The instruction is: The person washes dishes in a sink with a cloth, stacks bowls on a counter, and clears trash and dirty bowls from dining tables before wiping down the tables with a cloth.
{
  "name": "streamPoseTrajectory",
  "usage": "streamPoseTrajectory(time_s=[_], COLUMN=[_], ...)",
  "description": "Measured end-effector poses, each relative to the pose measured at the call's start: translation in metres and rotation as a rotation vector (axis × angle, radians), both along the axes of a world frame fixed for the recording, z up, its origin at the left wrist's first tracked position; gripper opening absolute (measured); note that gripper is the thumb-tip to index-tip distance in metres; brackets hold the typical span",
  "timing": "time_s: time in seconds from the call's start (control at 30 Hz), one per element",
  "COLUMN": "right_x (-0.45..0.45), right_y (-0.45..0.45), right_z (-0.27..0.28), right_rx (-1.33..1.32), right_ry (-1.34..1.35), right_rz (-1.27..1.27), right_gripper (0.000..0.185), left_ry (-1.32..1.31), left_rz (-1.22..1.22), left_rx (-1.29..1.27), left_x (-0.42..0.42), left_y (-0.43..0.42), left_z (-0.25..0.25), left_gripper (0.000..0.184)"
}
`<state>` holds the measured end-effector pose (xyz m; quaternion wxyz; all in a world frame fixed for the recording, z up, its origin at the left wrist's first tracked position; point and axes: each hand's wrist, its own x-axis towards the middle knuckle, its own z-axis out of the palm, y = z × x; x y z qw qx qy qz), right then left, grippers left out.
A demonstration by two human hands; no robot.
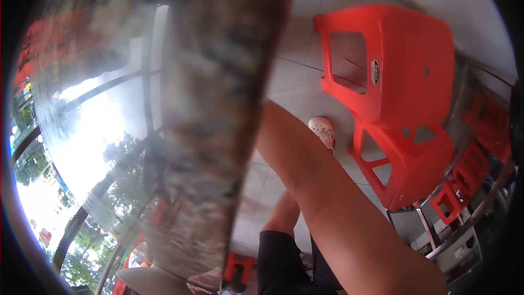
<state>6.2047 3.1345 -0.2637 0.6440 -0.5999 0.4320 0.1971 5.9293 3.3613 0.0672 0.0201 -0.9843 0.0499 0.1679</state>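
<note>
A bare forearm and elbow (333, 207) reach up from the lower right. The arm's far end passes out of sight behind the edge of a glossy, mottled stone surface (202, 104), which is very close to the camera and blurred. Neither of my hands shows, so what they hold or touch is hidden. I cannot tell which arm this is. Beside it are dark shorts (278, 259) and part of a bare leg (285, 212). A light clog with small charms (323, 133) rests on the grey tiled floor (289, 84).
A large red plastic stool (415, 65) is at the upper right, with another red stool (417, 158) against it. Smaller red stools (450, 202) appear farther right, and one (238, 269) at the bottom. Bright windows and trees are on the left.
</note>
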Motion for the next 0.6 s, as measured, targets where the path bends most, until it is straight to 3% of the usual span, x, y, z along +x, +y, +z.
streamPoseTrajectory(time_s=[0.13,0.17,0.2,0.27,0.3,0.33,0.43,0.6], right_x=[-0.036,-0.033,-0.027,-0.019,-0.012,-0.010,-0.019,-0.108], right_y=[0.015,0.005,0.014,0.043,0.057,0.060,0.054,-0.006], right_z=[0.034,0.055,0.039,-0.036,-0.072,-0.096,-0.050,0.000], right_rx=[-0.786,-0.766,-0.768,-1.119,-1.072,-0.800,-0.701,-0.579], right_ry=[-0.385,-0.355,-0.370,-0.582,-0.449,-0.421,-0.486,-0.546], right_rz=[0.189,0.381,0.377,0.503,0.521,0.312,0.372,0.648], right_gripper=[0.095,0.069,0.069,0.039,0.026,0.026,0.027,0.029], left_ry=[-0.010,-0.018,-0.028,-0.042,-0.053,-0.070,-0.126,-0.180], left_rz=[0.026,0.030,0.034,0.045,0.052,0.062,0.115,0.299], left_rx=[-0.033,-0.035,-0.039,-0.049,-0.051,-0.046,-0.002,-0.025], left_x=[-0.093,-0.099,-0.105,-0.100,-0.098,-0.096,-0.097,-0.133], left_y=[0.113,0.126,0.138,0.141,0.142,0.143,0.148,0.106], left_z=[-0.013,-0.017,-0.022,-0.032,-0.036,-0.037,-0.022,0.011], left_gripper=[0.062,0.062,0.062,0.061,0.061,0.061,0.060,0.059])
